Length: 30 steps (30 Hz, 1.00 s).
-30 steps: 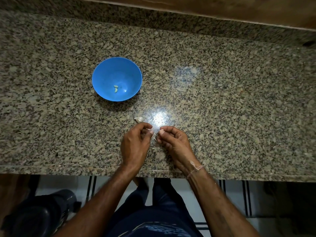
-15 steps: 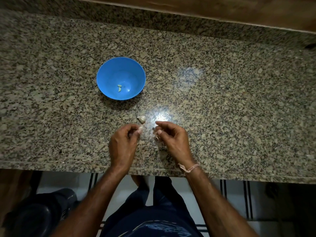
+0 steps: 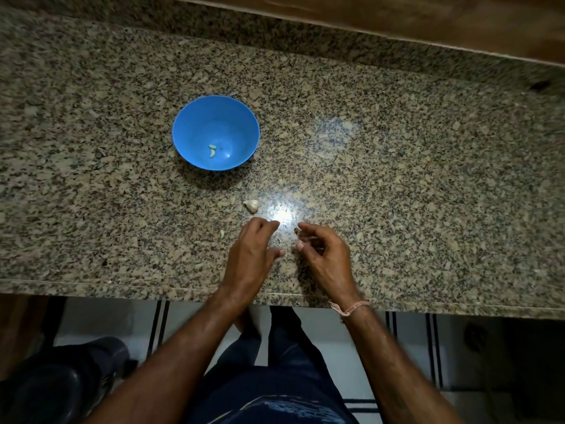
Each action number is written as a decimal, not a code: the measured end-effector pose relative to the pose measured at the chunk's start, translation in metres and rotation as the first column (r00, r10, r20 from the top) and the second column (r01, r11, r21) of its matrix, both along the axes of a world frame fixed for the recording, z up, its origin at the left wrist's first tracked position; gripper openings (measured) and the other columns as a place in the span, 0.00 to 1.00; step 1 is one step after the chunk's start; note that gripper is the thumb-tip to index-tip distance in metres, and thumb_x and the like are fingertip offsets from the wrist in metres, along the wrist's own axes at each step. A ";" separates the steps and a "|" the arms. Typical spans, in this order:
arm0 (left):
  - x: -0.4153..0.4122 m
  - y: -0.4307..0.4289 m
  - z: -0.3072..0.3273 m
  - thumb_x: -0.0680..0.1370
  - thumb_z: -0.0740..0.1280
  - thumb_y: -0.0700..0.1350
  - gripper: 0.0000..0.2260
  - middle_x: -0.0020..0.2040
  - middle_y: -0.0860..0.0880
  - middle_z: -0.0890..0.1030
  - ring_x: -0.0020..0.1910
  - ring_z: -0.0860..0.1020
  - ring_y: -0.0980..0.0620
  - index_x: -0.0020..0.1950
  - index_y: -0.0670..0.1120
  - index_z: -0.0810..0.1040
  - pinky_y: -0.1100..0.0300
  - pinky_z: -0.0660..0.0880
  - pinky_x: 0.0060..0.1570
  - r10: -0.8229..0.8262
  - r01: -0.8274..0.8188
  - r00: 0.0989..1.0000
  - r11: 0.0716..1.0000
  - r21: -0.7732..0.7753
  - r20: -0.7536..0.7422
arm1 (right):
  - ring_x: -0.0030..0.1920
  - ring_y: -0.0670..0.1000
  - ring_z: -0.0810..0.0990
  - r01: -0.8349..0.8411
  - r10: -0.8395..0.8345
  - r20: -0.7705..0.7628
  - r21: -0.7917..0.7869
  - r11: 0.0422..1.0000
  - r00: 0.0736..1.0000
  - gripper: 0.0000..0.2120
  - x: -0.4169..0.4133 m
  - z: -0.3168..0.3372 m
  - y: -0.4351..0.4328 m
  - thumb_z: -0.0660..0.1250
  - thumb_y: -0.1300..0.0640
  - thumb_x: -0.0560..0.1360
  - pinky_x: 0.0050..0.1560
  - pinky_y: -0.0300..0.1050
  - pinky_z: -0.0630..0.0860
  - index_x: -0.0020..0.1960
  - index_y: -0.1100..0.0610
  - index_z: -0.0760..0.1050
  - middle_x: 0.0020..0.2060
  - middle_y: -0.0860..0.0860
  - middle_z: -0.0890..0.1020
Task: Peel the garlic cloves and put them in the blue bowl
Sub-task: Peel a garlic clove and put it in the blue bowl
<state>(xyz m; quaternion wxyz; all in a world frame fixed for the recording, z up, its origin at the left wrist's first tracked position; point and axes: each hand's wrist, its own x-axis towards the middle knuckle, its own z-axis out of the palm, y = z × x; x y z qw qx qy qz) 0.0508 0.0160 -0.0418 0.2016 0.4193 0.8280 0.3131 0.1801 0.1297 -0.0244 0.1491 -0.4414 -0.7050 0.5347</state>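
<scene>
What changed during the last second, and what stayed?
The left hand and right hand, pinched together on a clove a second ago, have drawn apart; the left now looks empty, the right's hold is unclear. The blue bowl, the peeled cloves in it and the garlic piece nearby stayed put.

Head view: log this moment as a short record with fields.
left hand: low over the counter, thumb apart from forefinger; any hold hidden
right hand: fingers curled, any hold unclear
bowl: blue bowl on the counter, two peeled cloves inside
loose garlic: white garlic piece on the counter between bowl and left hand; small pale bit beside the left hand
wrist: thread band on right wrist
</scene>
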 end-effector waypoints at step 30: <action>-0.031 -0.024 0.026 0.78 0.74 0.38 0.02 0.42 0.50 0.84 0.40 0.80 0.57 0.46 0.44 0.83 0.64 0.78 0.42 0.471 -0.630 0.667 0.771 0.098 0.578 | 0.56 0.44 0.73 -0.345 0.310 0.169 0.248 0.905 0.935 0.22 -0.035 -0.007 -0.023 0.75 0.57 0.77 0.55 0.27 0.70 0.69 0.55 0.76 0.56 0.46 0.74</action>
